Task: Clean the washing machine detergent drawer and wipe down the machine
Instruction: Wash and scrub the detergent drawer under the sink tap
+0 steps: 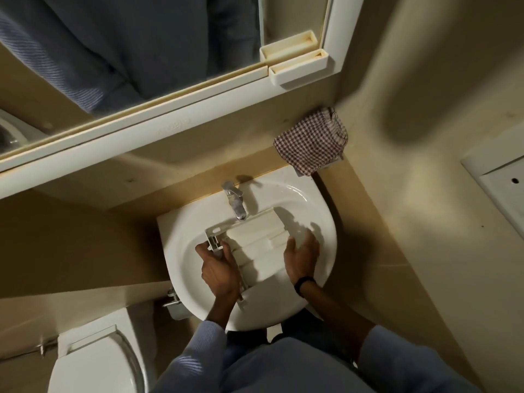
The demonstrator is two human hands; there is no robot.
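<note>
The sink [320,222] holds the drawer [261,242], which lies across the basin. A checked cloth [312,140] hangs far right. The left grip [219,272] curls round the drawer's left end. The right grip [302,255], fingers spread, presses its right end. The tap [235,202] stands over its far edge.

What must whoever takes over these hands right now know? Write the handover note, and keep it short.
Left hand grips the detergent drawer at its left end. Right hand lies open against its right end.
The drawer lies in the sink, under the tap; whether water is running cannot be told. A checked cloth sits on the ledge in the corner behind the sink.
Done: drawer is out and at the sink.
Left: wash and refit the drawer, then wipe down the machine, likely with that cloth.
</note>
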